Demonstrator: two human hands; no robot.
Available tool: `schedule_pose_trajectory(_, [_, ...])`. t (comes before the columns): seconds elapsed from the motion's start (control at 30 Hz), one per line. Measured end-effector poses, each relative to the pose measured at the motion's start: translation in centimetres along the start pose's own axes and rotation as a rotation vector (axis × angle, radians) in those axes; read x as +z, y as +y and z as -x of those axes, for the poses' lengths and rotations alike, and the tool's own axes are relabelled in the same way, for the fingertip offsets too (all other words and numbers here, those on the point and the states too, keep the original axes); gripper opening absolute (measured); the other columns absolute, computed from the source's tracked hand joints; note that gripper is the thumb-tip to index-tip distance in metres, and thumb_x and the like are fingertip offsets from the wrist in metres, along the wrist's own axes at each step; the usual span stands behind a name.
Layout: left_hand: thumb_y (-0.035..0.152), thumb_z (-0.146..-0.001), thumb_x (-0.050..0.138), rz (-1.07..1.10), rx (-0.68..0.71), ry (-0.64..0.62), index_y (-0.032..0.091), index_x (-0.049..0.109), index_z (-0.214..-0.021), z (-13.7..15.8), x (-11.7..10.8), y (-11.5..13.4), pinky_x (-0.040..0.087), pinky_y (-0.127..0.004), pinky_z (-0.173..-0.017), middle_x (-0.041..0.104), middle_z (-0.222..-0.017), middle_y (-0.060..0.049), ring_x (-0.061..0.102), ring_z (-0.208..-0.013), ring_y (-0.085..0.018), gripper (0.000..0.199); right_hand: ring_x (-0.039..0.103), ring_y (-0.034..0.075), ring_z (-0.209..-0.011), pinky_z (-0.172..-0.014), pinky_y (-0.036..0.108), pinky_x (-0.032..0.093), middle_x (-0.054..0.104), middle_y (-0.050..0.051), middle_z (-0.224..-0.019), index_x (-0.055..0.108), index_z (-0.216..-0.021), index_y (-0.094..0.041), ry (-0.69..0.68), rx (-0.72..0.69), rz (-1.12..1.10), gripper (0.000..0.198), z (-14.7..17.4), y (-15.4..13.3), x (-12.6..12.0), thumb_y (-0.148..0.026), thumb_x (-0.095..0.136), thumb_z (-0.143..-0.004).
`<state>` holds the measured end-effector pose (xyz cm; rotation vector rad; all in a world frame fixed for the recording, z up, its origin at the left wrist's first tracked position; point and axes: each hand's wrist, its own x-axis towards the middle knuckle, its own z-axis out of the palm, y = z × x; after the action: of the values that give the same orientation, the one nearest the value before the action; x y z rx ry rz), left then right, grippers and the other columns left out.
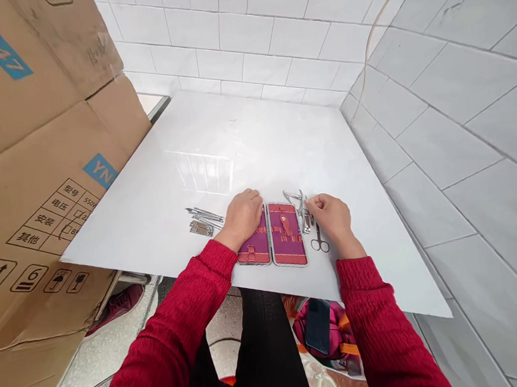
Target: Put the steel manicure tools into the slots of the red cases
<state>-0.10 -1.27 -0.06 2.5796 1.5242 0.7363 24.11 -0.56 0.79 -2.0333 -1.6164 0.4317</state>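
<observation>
red sleeves (162,338); beyond, the case (290,250) open, clippers (201,228) out left, scissors (318,236) right; whether my left hand (243,214) or right hand (332,214) grips, i can't tell.

Left forearm (179,319) red-sleeved, slanting forward and inward, left hand (243,216) back-up, fingers bent, tips partly hidden; right forearm (378,315) likewise sleeved, right hand (333,216) angled inward, fingers curled, thumb and index drawn close.
</observation>
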Motion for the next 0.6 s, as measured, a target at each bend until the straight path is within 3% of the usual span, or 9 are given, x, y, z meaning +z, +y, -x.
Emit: schedule_pose_trajectory(0.6, [0.013,-0.103,0.044,0.007,-0.017,-0.004,0.018,0.065,-0.093,0.36,-0.05,0.1,0.048,-0.038,-0.091,0.068,-0.102,-0.008,0.06,-0.103,-0.023,0.024,0.057,0.022,-0.063,-0.063,0.034,0.037,0.065,0.003,-0.063,0.063,-0.072,-0.025,0.044,-0.024,-0.041,0.033,0.65,0.29,1.17,-0.055,0.051,-0.082])
